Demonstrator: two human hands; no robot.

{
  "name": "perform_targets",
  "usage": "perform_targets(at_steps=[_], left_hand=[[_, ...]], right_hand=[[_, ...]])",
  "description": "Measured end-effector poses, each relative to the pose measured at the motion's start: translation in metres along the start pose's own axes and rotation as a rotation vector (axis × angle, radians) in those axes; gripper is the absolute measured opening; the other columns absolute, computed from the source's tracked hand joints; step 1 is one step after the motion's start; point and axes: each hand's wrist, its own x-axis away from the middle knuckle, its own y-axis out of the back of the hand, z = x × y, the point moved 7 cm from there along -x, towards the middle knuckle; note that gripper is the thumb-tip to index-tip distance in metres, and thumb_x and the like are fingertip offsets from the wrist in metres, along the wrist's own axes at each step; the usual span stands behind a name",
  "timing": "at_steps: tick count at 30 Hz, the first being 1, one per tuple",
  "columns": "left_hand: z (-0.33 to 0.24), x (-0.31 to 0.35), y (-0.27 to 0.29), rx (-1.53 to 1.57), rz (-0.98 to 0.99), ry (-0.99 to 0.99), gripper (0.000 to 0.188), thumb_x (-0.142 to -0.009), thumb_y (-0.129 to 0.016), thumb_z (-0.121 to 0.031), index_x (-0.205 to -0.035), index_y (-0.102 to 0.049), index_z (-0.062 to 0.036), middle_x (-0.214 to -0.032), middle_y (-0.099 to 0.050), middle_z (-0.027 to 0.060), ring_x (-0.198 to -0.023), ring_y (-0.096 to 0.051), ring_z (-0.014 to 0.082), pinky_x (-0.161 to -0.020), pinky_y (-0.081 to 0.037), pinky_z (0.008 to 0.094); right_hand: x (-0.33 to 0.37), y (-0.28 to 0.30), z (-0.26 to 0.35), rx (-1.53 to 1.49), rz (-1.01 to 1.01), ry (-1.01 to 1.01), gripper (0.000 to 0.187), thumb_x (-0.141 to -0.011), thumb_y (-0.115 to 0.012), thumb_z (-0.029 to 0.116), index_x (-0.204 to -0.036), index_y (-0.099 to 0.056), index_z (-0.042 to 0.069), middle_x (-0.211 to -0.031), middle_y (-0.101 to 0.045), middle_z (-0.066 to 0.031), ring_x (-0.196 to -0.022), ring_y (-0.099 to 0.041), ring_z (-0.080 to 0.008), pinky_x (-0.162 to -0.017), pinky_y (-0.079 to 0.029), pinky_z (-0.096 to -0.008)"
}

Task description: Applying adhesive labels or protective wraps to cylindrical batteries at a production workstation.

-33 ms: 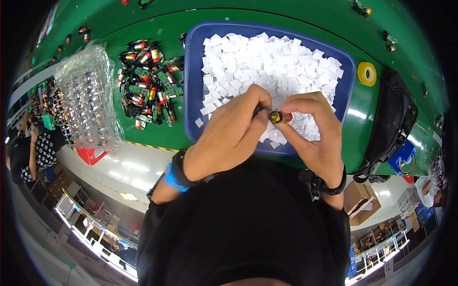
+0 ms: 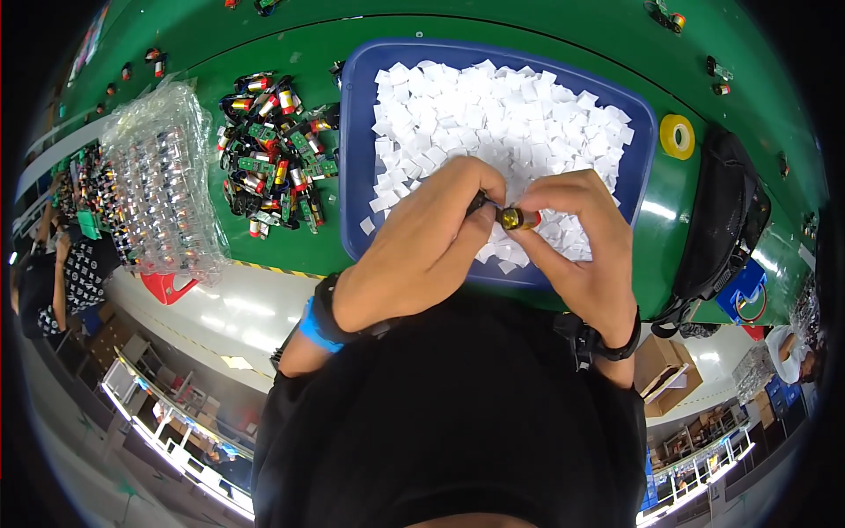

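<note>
Taking the small cylinder as the centre of the clock, the left forearm reaches in from eight o'clock and the right one from five. The left hand lies between eight and nine o'clock, its back turned up and its fingers curled under; thumb and forefinger meet in a narrow pinch on a dark piece, mostly hidden, right beside the cylinder. The right hand is at three o'clock, its forefinger arched over the top and its thumb coming up from below, the two fingers closed on the cylinder between them. The cylinder's round yellowish end faces the left hand; its red part shows toward the right hand. It is held above the near part of a blue tray, whose loose white squares spread toward twelve o'clock.

On the green worktop, a pile of parts with small circuit boards sits between nine and ten o'clock, a yellow tape roll at two and a black bag at three.

Compared with the earlier frame, the left wrist has shifted slightly toward nine o'clock and a little more of the dark piece shows. The cylinder and right hand have barely moved; the tray and pile stay put.
</note>
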Motion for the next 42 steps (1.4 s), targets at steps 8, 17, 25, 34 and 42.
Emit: perform_targets(at_steps=[8, 17, 25, 34, 42], left_hand=[[0.003, 0.005, 0.0, 0.454, 0.247, 0.067, 0.012, -0.1, -0.053, -0.001, -0.112, -0.056, -0.0042, -0.119, -0.06, 0.009, -0.11, -0.057, 0.0182, -0.095, -0.045, 0.0319], [0.021, 0.002, -0.009, 0.699, 0.096, 0.27, 0.011, -0.105, -0.052, -0.006, -0.111, -0.059, -0.0006, -0.11, -0.065, 0.0084, -0.09, -0.062, 0.0117, -0.076, -0.053, 0.0266], [0.017, 0.003, -0.005, 0.339, -0.028, 0.131, 0.021, -0.105, -0.052, -0.009, -0.121, -0.061, 0.0013, -0.102, -0.067, 0.008, -0.084, -0.064, 0.0102, -0.068, -0.055, 0.0256], [0.024, 0.009, -0.021, 0.694, 0.136, 0.289, 0.031, -0.098, -0.054, 0.0, -0.128, -0.057, 0.0033, -0.097, -0.064, 0.0103, -0.077, -0.065, 0.012, -0.059, -0.057, 0.0238], [0.015, 0.016, -0.016, 0.505, 0.176, 0.308, 0.031, -0.095, -0.062, -0.002, -0.124, -0.056, 0.0052, -0.092, -0.066, 0.0105, -0.067, -0.07, 0.0163, -0.062, -0.058, 0.0278]], right_hand=[[0.001, 0.005, 0.015, 0.175, 0.039, 0.199, 0.036, -0.069, -0.081, -0.001, -0.102, -0.069, 0.005, -0.102, -0.066, -0.0066, -0.092, -0.061, -0.0301, -0.079, -0.052, -0.0403], [0.005, -0.008, 0.022, 0.246, 0.153, 0.218, 0.035, -0.069, -0.081, 0.002, -0.102, -0.072, 0.004, -0.102, -0.065, -0.0083, -0.095, -0.059, -0.0336, -0.093, -0.052, -0.0484], [0.004, -0.003, 0.022, 0.345, 0.097, 0.208, 0.036, -0.068, -0.081, 0.002, -0.103, -0.073, 0.003, -0.103, -0.064, -0.0078, -0.095, -0.059, -0.0318, -0.095, -0.051, -0.0503], [0.008, -0.006, 0.03, 0.477, 0.079, 0.24, 0.041, -0.063, -0.081, 0.002, -0.104, -0.076, 0.004, -0.101, -0.063, -0.0055, -0.093, -0.059, -0.027, -0.097, -0.051, -0.0514], [0.006, -0.01, 0.029, 0.644, 0.047, 0.234, 0.037, -0.066, -0.077, 0.003, -0.103, -0.077, 0.006, -0.1, -0.063, -0.0039, -0.092, -0.059, -0.0248, -0.097, -0.049, -0.051]])
